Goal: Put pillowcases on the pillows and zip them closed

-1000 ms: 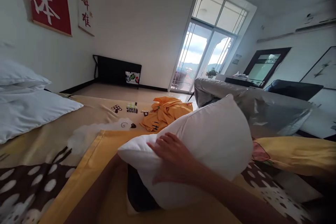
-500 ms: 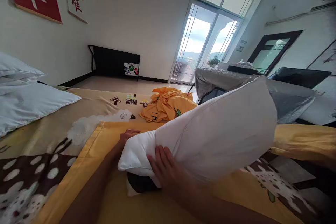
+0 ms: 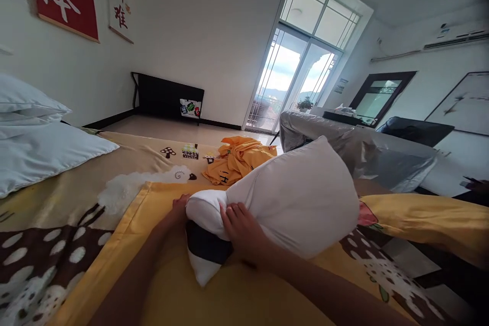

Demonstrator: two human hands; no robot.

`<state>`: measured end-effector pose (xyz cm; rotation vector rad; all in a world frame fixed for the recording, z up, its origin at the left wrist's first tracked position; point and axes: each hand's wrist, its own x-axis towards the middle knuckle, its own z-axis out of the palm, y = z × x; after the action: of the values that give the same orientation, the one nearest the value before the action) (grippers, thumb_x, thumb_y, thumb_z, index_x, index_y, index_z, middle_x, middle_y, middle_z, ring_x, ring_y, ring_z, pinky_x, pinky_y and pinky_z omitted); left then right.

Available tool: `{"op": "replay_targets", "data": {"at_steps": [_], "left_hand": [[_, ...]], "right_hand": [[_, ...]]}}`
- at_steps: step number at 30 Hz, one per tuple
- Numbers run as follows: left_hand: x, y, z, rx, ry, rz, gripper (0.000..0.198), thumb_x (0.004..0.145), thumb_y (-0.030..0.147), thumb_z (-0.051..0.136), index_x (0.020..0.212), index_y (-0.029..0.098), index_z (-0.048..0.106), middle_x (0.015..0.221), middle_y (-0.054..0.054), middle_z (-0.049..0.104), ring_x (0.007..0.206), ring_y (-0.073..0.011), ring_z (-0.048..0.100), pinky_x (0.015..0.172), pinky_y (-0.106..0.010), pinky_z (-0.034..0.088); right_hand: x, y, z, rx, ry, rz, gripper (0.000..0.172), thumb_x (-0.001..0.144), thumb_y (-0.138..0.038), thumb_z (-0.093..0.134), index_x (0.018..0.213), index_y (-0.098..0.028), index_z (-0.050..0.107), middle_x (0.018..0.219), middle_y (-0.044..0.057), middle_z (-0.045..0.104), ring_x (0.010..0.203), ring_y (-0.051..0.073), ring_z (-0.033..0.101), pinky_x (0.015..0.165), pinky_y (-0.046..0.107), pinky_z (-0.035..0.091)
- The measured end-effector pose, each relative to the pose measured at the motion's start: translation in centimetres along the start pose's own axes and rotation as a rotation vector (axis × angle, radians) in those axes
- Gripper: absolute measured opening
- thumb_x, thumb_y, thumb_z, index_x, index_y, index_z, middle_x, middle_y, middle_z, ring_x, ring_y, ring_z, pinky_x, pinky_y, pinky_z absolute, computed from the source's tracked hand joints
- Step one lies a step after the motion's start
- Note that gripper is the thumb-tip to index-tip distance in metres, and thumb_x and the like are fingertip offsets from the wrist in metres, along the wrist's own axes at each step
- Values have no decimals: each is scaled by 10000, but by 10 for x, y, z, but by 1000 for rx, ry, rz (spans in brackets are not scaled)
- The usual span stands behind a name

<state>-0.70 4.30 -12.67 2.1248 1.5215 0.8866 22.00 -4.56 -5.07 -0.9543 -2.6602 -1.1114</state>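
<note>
A plump white pillow lies bent over a smooth yellow cloth, with a dark band and a white corner showing beneath its near end. My left hand grips the pillow's left end; most of its fingers are hidden behind the fabric. On the near side, my right hand is closed on the pillow, fingertips pressed into a fold. Beyond the pillow sits a crumpled orange cloth.
White pillows are piled at the left on a patterned blanket. Plastic-covered furniture stands behind at the right, near a glass door. A black folded frame leans on the back wall.
The pillow's raised far end has sunk and shifted left. Its near end has curled up, baring more of the dark band. My left fingers have gone from outstretched to closed round the edge.
</note>
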Motion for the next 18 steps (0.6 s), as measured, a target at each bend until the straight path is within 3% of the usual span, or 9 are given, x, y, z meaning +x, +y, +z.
{"op": "replay_targets", "data": {"at_steps": [4,6,8,10,13,16,18], "left_hand": [[-4,23,-36,-309,-44,143,647,722,283,504,1343,155,373,1252,-101,570,1091,-237,549,938,-368,439],[-7,43,-51,-496,-62,166,588,757,342,450,1304,130,403,1209,-96,594,1059,-226,561,927,-353,442],[-12,64,-60,-511,-62,151,514,753,420,498,1175,126,500,1118,-98,629,1019,-242,571,904,-360,443],[-18,85,-64,-327,-58,163,565,694,503,608,1128,152,519,1072,-91,636,983,-255,580,870,-367,450],[-31,109,-62,-19,-83,216,799,544,591,726,1178,165,489,1134,-115,603,1022,-288,564,899,-407,434],[-39,123,-48,251,-105,264,1071,392,643,767,1250,98,428,1290,-210,497,1183,-366,457,1015,-493,336],[-40,125,-32,404,-56,263,1107,414,587,774,1295,48,374,1359,-276,408,1260,-416,364,1041,-557,266]], "right_hand": [[12,18,9,126,-110,16,775,647,-211,573,1351,37,365,972,186,586,855,276,500,822,421,373],[16,24,15,164,-145,36,804,599,-202,581,1344,24,381,993,184,586,860,277,501,813,411,373],[19,28,20,190,-153,73,769,607,-200,565,1329,11,408,1019,182,591,879,280,508,809,400,373],[21,32,22,217,-162,113,715,629,-204,549,1302,11,439,1029,184,600,895,284,521,811,394,372],[28,41,23,280,-207,147,631,640,-202,543,1239,-9,492,988,165,632,881,273,553,808,373,377],[40,53,23,338,-267,160,584,593,-172,557,1163,-47,528,919,132,663,835,255,589,792,343,385],[48,60,25,354,-294,170,521,583,-173,560,1094,-74,547,889,123,673,815,256,603,779,337,388]]}}
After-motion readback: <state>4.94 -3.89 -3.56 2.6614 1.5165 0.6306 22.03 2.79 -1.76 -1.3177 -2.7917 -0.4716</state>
